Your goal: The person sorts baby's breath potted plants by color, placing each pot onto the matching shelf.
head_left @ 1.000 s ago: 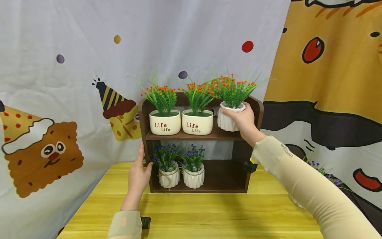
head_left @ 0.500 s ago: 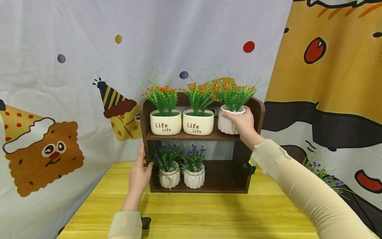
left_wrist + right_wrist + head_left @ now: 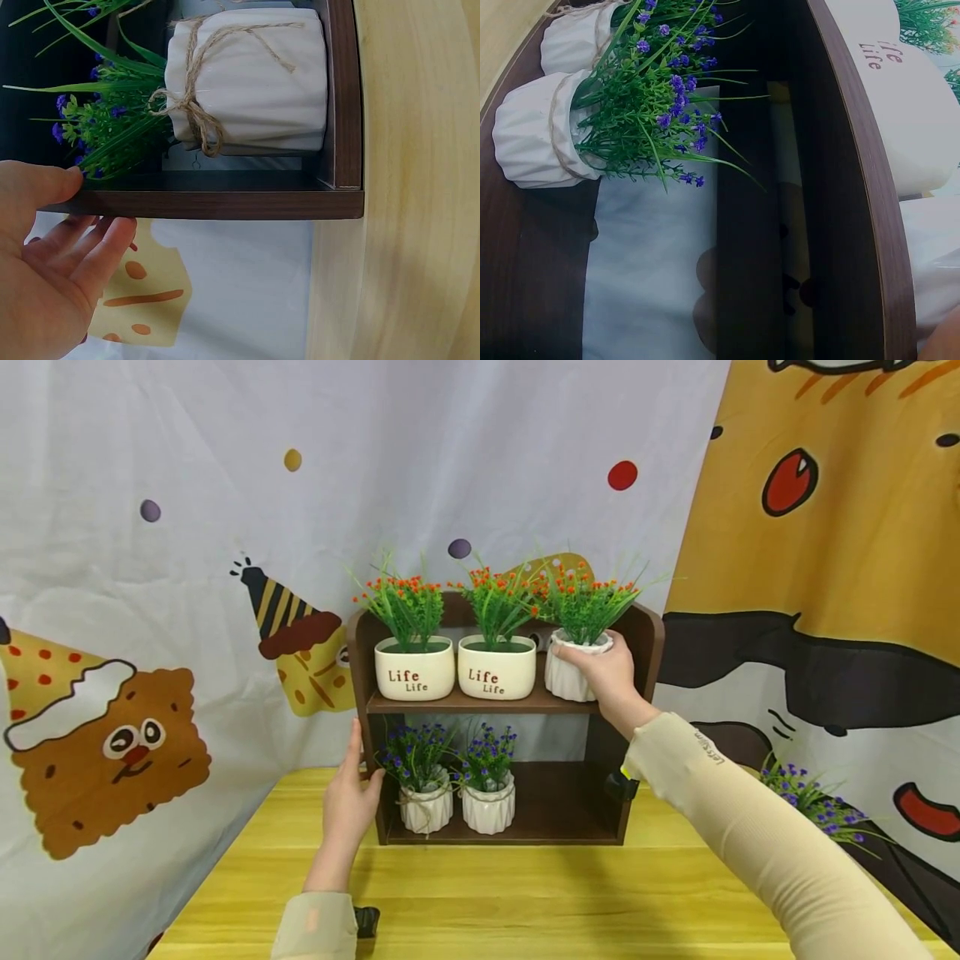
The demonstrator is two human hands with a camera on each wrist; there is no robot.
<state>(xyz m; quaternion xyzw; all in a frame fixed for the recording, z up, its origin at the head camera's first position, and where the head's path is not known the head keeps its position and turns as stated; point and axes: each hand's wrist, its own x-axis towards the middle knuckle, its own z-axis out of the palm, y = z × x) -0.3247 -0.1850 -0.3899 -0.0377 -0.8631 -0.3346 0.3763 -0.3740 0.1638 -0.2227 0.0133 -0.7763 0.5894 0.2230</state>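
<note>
My right hand (image 3: 611, 675) grips a white fluted flowerpot (image 3: 572, 677) with orange flowers and green leaves, its base at the right end of the upper board of a brown wooden shelf (image 3: 480, 703). Left of it stand two cream pots (image 3: 497, 677) lettered "Life", also with orange flowers. My left hand (image 3: 349, 802) holds the shelf's left side panel (image 3: 217, 204), thumb on the inner side and fingers outside. Down on the lower board are two white pots (image 3: 488, 810) with purple flowers and twine. Only a sliver of the right hand shows at the right wrist view's edge.
Another purple-flowered plant (image 3: 817, 806) stands on the right, partly hidden by the right sleeve. The shelf stands on a yellow wooden table (image 3: 480, 893). Behind hangs a cartoon-printed cloth (image 3: 480, 460).
My right hand has lowered the white flowerpot to the upper board, beside the cream pots. My left hand has stayed at the shelf's left side.
</note>
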